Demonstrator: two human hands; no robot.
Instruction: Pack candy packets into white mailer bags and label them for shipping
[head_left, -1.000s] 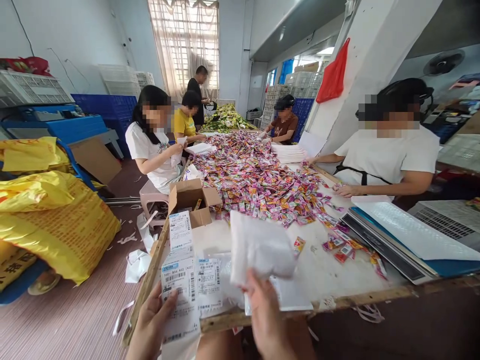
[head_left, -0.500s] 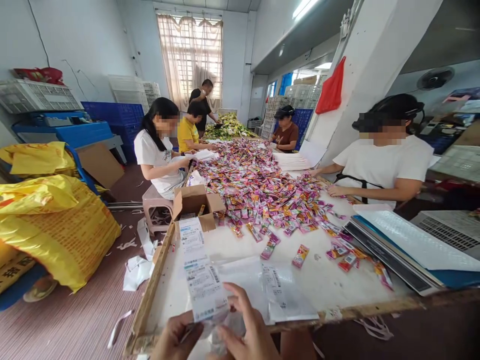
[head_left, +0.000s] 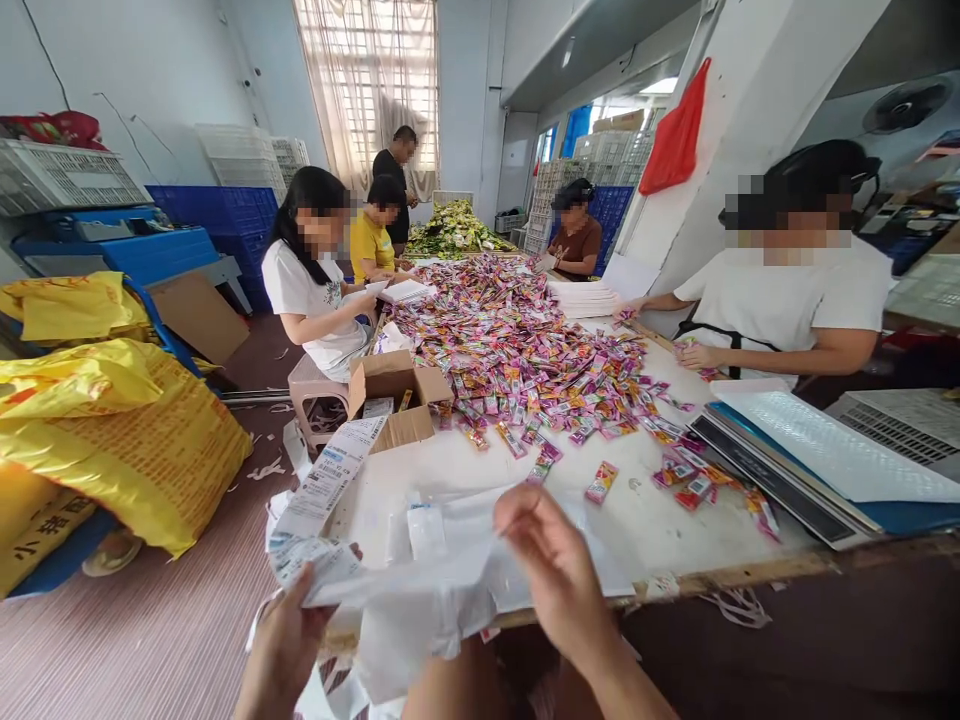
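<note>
The long, curling paper strip of printed white labels [head_left: 339,472] had swung leftward over the edge of the pale, flat worktop [head_left: 652,530], pinched by the fingers of the left hand [head_left: 283,638]. The right hand [head_left: 559,575] curled its fingers narrowly beside thin, creased white plastic [head_left: 446,555]; whether they gripped it could not be told.

From far away I can't read the tiny words on the label strip [head_left: 331,488]. My right hand [head_left: 551,555] looks blurry. The left edge cuts off the yellow sack [head_left: 127,455].

left hand [head_left: 281,640]: holding label strip [head_left: 330,482] | right hand [head_left: 559,568]: curled | sachets [head_left: 510,340]: heaped
</note>
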